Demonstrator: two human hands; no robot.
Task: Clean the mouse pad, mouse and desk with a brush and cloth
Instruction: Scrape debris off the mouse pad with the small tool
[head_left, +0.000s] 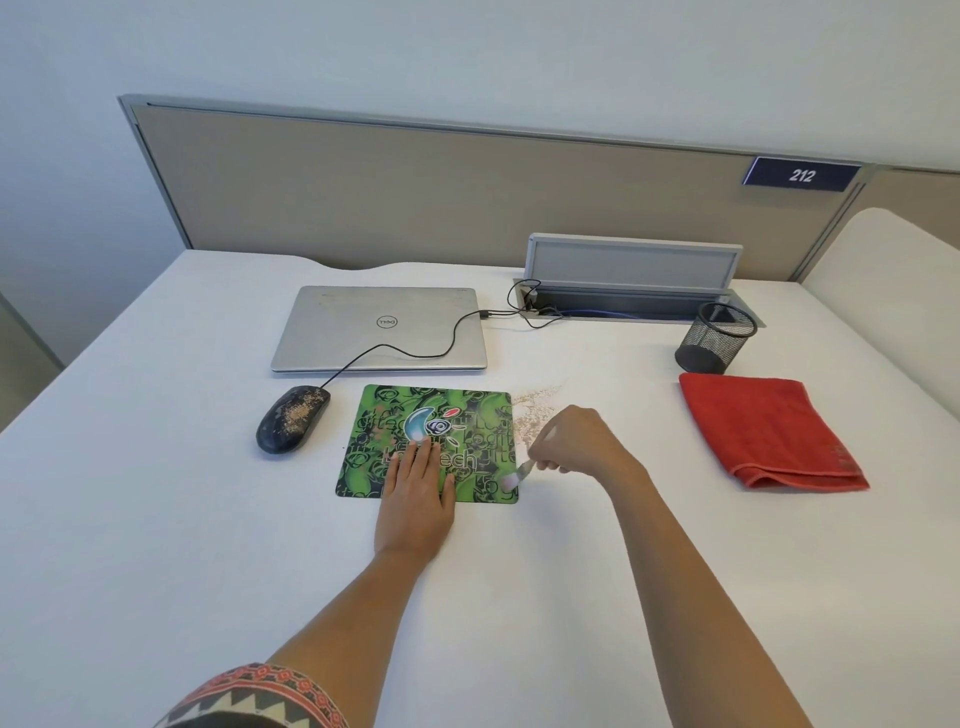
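Observation:
A green patterned mouse pad (467, 415) lies on the white desk (156, 519) in front of a closed laptop. My left hand (418, 499) rests flat on the pad's near edge, fingers together. My right hand (582, 439) grips a small brush (514, 478) whose pale bristles touch the pad's near right corner. A black wired mouse (292, 420), sprinkled with sandy crumbs, sits left of the pad. Crumbs (535, 410) are scattered on the desk just right of the pad. A folded red cloth (769, 431) lies at the right.
A silver laptop (379, 327) lies closed behind the pad, with the mouse cable across its lid. A black mesh pen cup (714, 338) stands behind the cloth, next to an open cable hatch (631, 275). A beige partition bounds the desk's far edge.

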